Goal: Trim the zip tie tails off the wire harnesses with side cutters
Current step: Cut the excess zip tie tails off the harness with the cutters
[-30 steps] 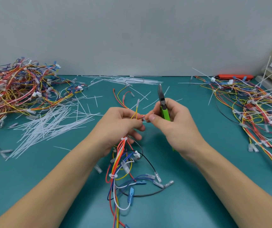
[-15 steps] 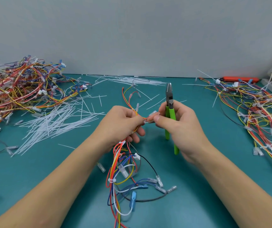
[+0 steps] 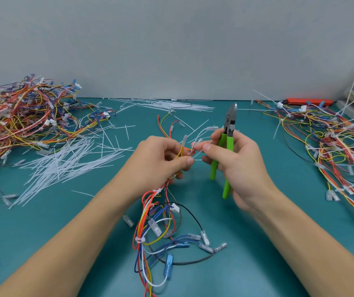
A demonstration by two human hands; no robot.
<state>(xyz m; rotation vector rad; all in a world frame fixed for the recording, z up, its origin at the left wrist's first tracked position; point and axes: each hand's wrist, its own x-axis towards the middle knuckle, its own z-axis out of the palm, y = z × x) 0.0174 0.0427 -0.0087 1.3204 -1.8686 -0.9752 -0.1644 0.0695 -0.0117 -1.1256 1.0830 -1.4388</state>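
Note:
My left hand (image 3: 161, 159) grips the upper part of a multicoloured wire harness (image 3: 156, 228), whose loops and clear connectors trail down onto the teal table (image 3: 257, 243). My right hand (image 3: 233, 159) holds green-handled side cutters (image 3: 227, 146) upright, jaws pointing up and handles spread apart. Its thumb and forefinger also pinch thin wire ends of the harness right next to my left fingers. Which zip tie sits between the hands is too small to tell.
A big tangle of harnesses (image 3: 24, 123) lies at the far left, with a heap of cut white zip tie tails (image 3: 64, 166) beside it. Another harness pile (image 3: 338, 151) with long tails fills the right side. An orange tool (image 3: 308, 101) lies by the wall.
The cutters have tilted more upright and their handles have spread open. Both hands stay together at the harness, the right one shifted slightly right. The view has moved a little.

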